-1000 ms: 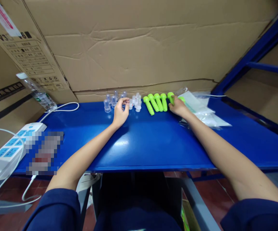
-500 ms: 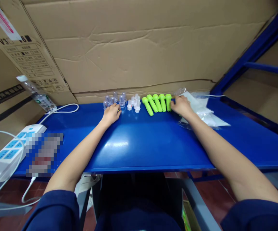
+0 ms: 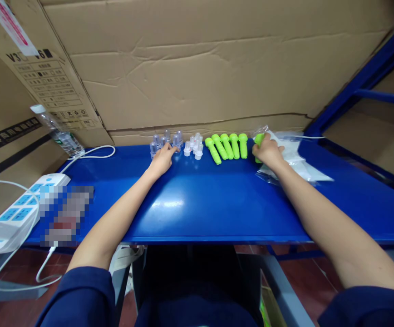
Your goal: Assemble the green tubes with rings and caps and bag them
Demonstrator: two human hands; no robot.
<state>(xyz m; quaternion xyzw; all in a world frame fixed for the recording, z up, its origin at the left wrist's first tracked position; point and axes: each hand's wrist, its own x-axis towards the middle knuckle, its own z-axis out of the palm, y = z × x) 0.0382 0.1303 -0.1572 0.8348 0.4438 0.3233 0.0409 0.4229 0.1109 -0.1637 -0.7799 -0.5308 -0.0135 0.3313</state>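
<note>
Among the clear plastic caps at the back of the blue table, my left hand has its fingers stretched forward and apart. Its thumb side is beside one cap; the fingertips are partly hidden. My right hand is closed around a lime-green flashlight-shaped piece, whose head and lower end show past the fingers. Several matching green flashlight-shaped pieces lie side by side to its left. Small clear-and-white plastic parts stand between them and the caps.
Clear plastic bags with white contents lie under and right of my right hand. A white power strip, a cable, a blurred-out flat object and a leaning bottle are at left. Cardboard walls the back.
My right hand has shifted from beside the green row onto the bags' edge, with a green flashlight-shaped piece now showing in it. My left hand's fingers have spread among the caps. The view has shifted slightly.
</note>
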